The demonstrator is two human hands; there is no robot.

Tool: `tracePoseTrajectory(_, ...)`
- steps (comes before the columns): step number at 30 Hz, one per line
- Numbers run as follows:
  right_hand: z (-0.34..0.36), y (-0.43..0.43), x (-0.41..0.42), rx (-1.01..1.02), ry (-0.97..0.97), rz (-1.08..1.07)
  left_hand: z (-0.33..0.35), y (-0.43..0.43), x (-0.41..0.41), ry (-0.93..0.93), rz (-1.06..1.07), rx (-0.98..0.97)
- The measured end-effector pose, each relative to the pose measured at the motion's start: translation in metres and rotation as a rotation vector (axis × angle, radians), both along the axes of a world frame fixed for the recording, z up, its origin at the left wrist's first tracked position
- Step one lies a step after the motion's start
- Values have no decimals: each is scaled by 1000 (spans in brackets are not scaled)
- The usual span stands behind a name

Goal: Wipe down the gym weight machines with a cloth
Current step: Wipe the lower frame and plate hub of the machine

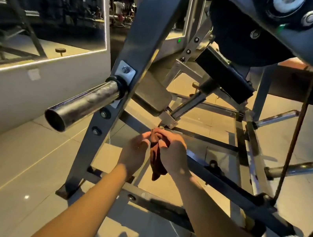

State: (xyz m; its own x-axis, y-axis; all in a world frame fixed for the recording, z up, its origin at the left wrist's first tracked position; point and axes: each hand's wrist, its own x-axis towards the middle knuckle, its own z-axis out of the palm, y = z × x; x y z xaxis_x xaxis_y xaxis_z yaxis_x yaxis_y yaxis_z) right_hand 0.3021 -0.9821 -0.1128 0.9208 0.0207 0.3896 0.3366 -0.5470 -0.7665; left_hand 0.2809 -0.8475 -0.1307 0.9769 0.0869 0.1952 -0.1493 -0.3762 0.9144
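Both at once, my left hand (134, 153) and right hand (173, 154) are gripping the bunched cloth (157, 165), below and right of the peg (85, 104).

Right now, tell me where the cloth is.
Head view, centre: left hand and right hand grip the cloth, lower right of the chrome peg.

cloth (157, 157): rust-red, bunched at top, tail hanging loose, gripped between left hand (134, 152) and right hand (174, 154), below-right of the chrome peg (85, 104). weight machine (143, 43): grey steel frame, bolted joints, peg mounted on its slanted upright.
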Motion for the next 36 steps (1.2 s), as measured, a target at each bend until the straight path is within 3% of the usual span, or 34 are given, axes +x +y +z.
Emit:
tracePoseTrajectory(3,-22,1,27,58,100,-39,-25,5,20,7,57,-25)
tracePoseTrajectory(7,-49,0,62,-12,158,-127,-49,6,46,71,95,40)
tracePoseTrajectory(10,-51,10,87,-30,210,-215,-65,6,60,100,128,-98)
tracePoseTrajectory(16,-69,36,108,-156,-68,3,-70,-4,78,143,96,-440)
tracePoseTrajectory(22,-104,-29,94,-364,-52,-182,-77,-16,74,162,109,-302)
tracePoseTrajectory(27,-105,-61,72,-456,112,-328,-82,-18,65,154,49,-274)
tracePoseTrajectory(29,-91,-52,70,-401,110,-271,-77,-24,60,178,-16,-327)
tracePoseTrajectory(32,-68,-23,60,-121,198,-40,-69,-34,54,167,-114,-411)
tracePoseTrajectory(36,-61,5,56,123,336,298,-68,-17,55,20,-9,-407)
